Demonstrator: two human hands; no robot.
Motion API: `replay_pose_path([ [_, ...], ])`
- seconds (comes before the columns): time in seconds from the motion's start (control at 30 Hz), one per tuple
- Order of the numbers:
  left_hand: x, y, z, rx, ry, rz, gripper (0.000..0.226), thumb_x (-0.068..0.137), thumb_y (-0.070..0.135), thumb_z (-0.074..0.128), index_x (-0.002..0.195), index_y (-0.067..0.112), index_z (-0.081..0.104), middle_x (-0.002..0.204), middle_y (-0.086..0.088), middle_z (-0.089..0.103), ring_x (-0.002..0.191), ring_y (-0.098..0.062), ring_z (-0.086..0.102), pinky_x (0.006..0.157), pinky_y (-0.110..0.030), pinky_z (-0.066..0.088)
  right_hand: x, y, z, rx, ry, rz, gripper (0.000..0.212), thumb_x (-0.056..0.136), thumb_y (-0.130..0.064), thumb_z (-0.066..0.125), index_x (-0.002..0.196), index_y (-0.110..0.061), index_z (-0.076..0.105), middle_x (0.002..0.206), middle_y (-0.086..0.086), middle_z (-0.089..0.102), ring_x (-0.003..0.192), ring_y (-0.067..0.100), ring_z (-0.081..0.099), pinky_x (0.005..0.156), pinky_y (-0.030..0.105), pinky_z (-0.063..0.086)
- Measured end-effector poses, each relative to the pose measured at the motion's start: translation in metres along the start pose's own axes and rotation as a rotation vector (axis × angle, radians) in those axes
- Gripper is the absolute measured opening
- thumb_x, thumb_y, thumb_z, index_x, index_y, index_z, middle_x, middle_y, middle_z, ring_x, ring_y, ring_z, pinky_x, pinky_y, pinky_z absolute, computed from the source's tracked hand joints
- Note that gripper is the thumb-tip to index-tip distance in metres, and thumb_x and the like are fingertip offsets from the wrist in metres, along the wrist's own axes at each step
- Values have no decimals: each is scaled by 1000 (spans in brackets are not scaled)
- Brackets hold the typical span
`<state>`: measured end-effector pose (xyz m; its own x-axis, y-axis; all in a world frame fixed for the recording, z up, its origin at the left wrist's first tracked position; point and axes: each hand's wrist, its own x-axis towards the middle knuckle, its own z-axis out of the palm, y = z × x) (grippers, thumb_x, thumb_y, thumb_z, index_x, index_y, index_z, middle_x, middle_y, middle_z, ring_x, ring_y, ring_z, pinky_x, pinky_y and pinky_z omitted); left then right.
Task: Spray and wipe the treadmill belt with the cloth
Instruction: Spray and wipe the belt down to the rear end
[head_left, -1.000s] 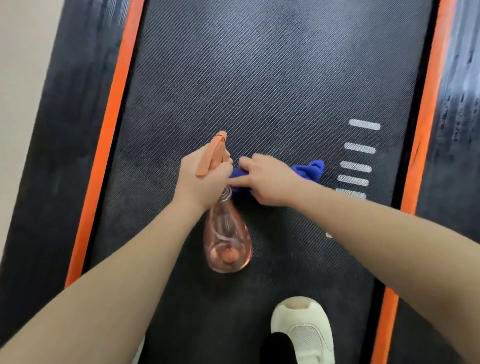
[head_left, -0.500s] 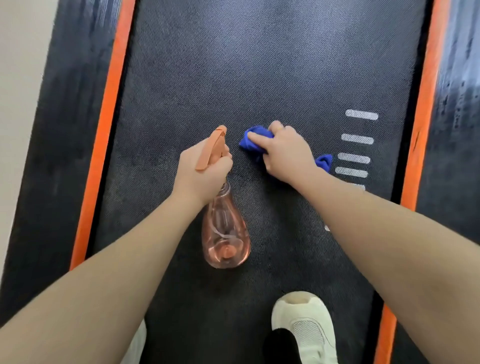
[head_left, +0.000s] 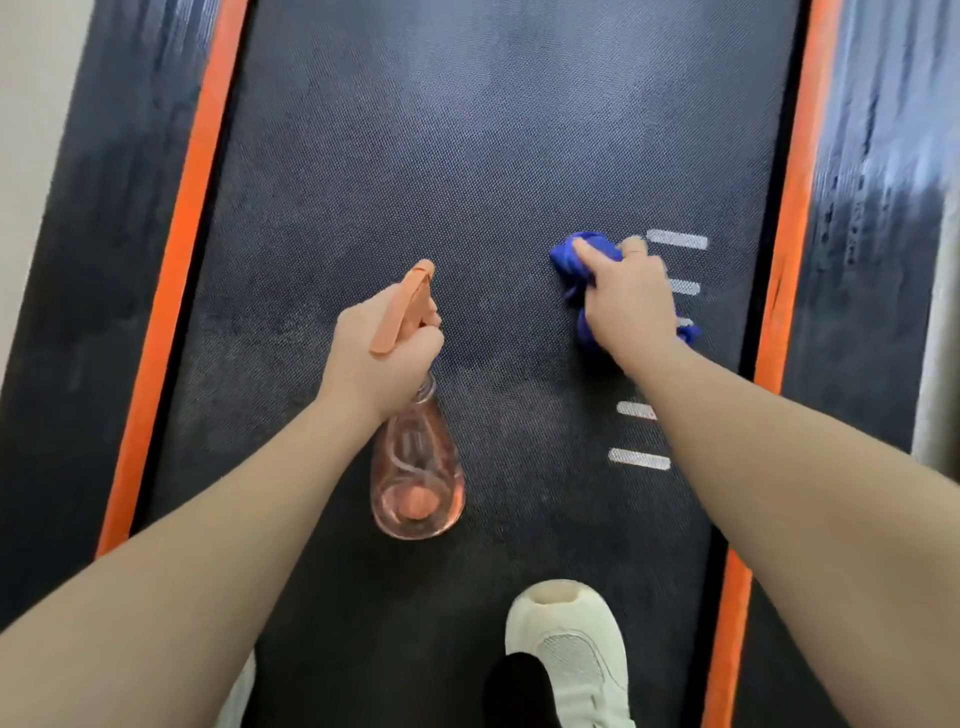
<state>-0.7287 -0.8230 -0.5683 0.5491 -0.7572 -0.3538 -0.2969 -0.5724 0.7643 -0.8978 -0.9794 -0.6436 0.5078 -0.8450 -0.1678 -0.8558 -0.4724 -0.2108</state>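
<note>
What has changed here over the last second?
The right hand slid the blue cloth rightward across the belt, away from the spray bottle and onto the white stripes. The left hand still grips the bottle in the same place.

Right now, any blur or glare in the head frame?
Head view: right hand and blue cloth slightly smeared; right side rail streaked with pale reflections; soft sheen on the upper belt; left hand and spray bottle fairly sharp; edges bowed by the wide-angle lens.

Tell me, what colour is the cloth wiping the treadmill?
The cloth is bright blue, shown in the head view.
</note>
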Motion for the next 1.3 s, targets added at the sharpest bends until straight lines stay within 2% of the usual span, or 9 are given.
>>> replay_pose_path([
  [0.07, 0, 5, 2, 45, -3, -4, 26, 64, 24, 48, 80, 12, 64, 70, -1, 61, 56, -3, 45, 70, -29, 43, -14, 5, -5, -32, -93, -23, 52, 87, -15, 50, 136, -30, 46, 119, 19, 45, 96, 38, 49, 79, 43, 42],
  [0.17, 0, 20, 9, 148, -66, 59, 31, 63, 25, 45, 81, 9, 65, 64, 9, 54, 58, -3, 45, 68, -26, 38, -52, 13, 1, 30, -198, -566, 54, 67, -17, 63, 119, -29, 62, 101, 15, 56, 77, 34, 52, 65, 42, 49],
  [0.23, -3, 29, 16, 185, -120, 112, 34, 63, 25, 44, 83, 7, 65, 68, 9, 56, 63, -11, 48, 71, -28, 40, -51, 28, 3, -28, -236, -732, 56, 58, -17, 69, 113, -31, 66, 95, 13, 59, 70, 32, 52, 61, 40, 49],
  [0.43, -13, 39, 46, 190, -213, 64, 38, 63, 29, 43, 89, 10, 64, 81, -2, 64, 76, -20, 55, 69, -29, 39, -17, 54, -13, -84, 24, 3, 51, 71, -14, 66, 120, -29, 63, 108, 22, 56, 87, 41, 52, 71, 44, 43],
  [0.63, 3, 55, 69, 306, -244, 118, 42, 60, 32, 41, 85, 9, 67, 81, -2, 68, 82, -22, 59, 66, -25, 34, -84, 80, 4, -196, 105, -248, 53, 64, -19, 58, 115, -29, 65, 94, 15, 62, 67, 30, 52, 57, 34, 38],
  [0.83, 7, 55, 87, 293, -249, 117, 38, 61, 33, 43, 82, 11, 66, 79, -1, 67, 78, -19, 58, 68, -25, 40, -17, 98, -11, -231, 198, 111, 46, 80, -18, 49, 122, -33, 59, 114, 17, 57, 91, 37, 52, 78, 42, 35],
  [0.97, 8, 58, 94, 319, -294, 55, 26, 70, 30, 50, 82, 12, 64, 77, 0, 65, 78, -21, 59, 72, -32, 47, -73, 98, 7, -272, 256, 28, 61, 57, -16, 73, 117, -27, 64, 100, 13, 62, 72, 30, 52, 65, 35, 39],
  [1.13, 11, 60, 100, 359, -300, 65, 16, 75, 26, 55, 81, 13, 63, 76, 1, 64, 77, -21, 59, 68, -30, 44, -71, 113, 4, -437, 309, -128, 45, 76, -20, 47, 116, -32, 64, 101, 8, 64, 77, 28, 49, 76, 37, 27],
  [1.3, 12, 60, 95, 271, -264, 25, 35, 60, 32, 45, 81, 12, 64, 76, -2, 64, 76, -25, 59, 71, -34, 47, -28, 110, 2, -442, 404, 67, 45, 77, -18, 41, 112, -31, 66, 98, 7, 65, 74, 29, 57, 74, 37, 27],
])
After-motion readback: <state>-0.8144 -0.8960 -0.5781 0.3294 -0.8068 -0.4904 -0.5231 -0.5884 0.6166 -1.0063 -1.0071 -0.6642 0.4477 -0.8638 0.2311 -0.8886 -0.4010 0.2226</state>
